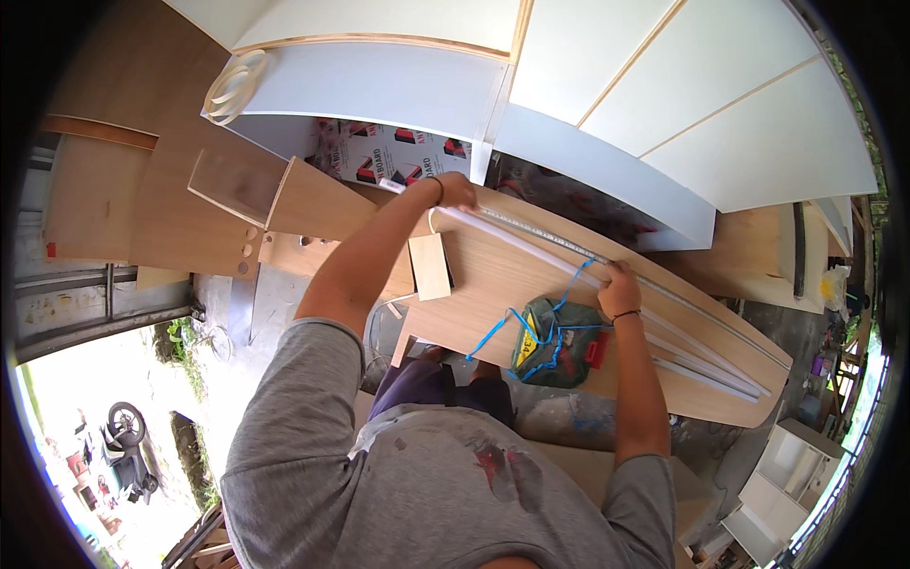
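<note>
Both arms extended, left hand [455, 190] and right hand [621, 287] press white strip [531, 242].

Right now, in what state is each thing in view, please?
Left hand: pressing the far end of the white strip.
Right hand: pressing the strip nearer its middle.
White strip: lying flat along the board.
Wooden board: lying flat.
Green pouch: resting on the board, blue cord loose.
Small wood block: lying on the board.
</note>
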Available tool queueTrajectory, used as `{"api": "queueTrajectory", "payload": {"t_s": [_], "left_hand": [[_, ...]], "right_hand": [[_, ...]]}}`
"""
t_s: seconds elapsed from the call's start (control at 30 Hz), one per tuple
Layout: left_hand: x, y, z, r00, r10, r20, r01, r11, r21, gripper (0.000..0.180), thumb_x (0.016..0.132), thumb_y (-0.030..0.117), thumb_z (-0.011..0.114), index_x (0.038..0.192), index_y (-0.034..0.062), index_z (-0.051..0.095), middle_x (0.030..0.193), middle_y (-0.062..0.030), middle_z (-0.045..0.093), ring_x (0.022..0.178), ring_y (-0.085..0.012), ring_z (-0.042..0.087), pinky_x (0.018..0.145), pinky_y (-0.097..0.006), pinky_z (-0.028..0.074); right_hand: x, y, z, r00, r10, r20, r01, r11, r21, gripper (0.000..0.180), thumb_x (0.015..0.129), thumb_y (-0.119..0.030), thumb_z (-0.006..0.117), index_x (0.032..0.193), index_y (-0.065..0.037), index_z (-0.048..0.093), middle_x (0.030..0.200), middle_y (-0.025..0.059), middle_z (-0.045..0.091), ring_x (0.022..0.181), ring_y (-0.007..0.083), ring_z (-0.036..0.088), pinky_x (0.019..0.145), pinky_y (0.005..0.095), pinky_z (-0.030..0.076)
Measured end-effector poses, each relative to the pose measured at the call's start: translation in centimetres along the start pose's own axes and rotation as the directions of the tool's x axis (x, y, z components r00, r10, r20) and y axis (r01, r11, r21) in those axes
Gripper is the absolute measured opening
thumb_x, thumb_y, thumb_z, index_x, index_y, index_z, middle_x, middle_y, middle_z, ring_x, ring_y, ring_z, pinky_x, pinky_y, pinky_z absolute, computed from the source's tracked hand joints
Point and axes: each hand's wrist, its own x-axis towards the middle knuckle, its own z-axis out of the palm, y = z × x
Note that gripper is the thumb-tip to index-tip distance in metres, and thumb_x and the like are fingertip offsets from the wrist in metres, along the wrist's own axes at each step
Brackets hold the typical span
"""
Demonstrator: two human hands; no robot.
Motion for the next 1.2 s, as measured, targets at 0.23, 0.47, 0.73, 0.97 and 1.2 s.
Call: {"api": "queueTrajectory", "payload": {"t_s": [0.23,0.47,0.73,0.97,1.2], "left_hand": [[-2.9,-3.3,-1.8,0.969,-0.237,0.07,0.246,0.952,-0.181,0.02,0.07,0.022,0.067,0.087,0.0112,0.071,0.083,-0.0055,0.068,0.066,-0.0171,0.063,0.062,-0.033,0.05],[-2.8,-3.3,-1.7,0.981,-0.185,-0.057,0.187,0.982,0.03,0.021,0.068,0.023,0.067,0.087,0.0147,0.072,0.087,-0.0111,0.067,0.077,-0.0236,0.064,0.072,-0.035,0.049],[-0.5,-5.6,-0.7,0.985,-0.167,-0.049,0.173,0.975,0.14,0.024,0.069,0.026,0.067,0.089,0.0145,0.072,0.092,-0.0126,0.066,0.088,-0.0292,0.061,0.079,-0.037,0.047],[0.0,-6.1,-1.1,0.985,-0.167,0.048,0.158,0.977,0.146,0.031,0.068,0.023,0.068,0.097,0.0141,0.07,0.088,-0.0109,0.067,0.08,-0.0247,0.062,0.073,-0.035,0.048],[-0.9,-4.7,-1.5,0.975,-0.218,0.037,0.21,0.965,0.155,0.026,0.065,0.02,0.069,0.09,0.0156,0.072,0.083,-0.0091,0.067,0.075,-0.0199,0.063,0.067,-0.032,0.049]], "right_hand": [[-0.1,-0.6,-0.1,1.0,0.013,0.009,-0.013,1.0,0.027,0.038,0.07,-0.005,0.056,0.107,-0.005,0.059,0.115,0.0138,0.054,0.108,0.0314,0.05,0.091,0.039,0.043],[-1.0,-1.1,1.0,0.996,-0.003,-0.089,0.005,1.0,0.021,0.041,0.071,-0.001,0.053,0.112,0.0,0.057,0.115,0.0193,0.053,0.108,0.0345,0.05,0.093,0.0388,0.042],[-2.7,0.1,2.1,0.97,-0.035,-0.241,0.051,0.997,0.059,0.04,0.072,0.005,0.049,0.11,-0.005,0.059,0.115,0.0217,0.053,0.11,0.0374,0.049,0.095,0.0411,0.04],[-3.2,-1.7,1.0,0.977,-0.031,-0.21,0.045,0.997,0.06,0.023,0.073,-0.005,0.057,0.095,-0.006,0.063,0.108,0.0168,0.058,0.104,0.0352,0.052,0.091,0.0424,0.043],[-3.3,-3.9,0.9,0.987,-0.031,-0.156,0.051,0.99,0.13,0.023,0.074,-0.006,0.059,0.096,-0.003,0.063,0.097,0.0175,0.06,0.092,0.0357,0.055,0.081,0.0409,0.045]]}}
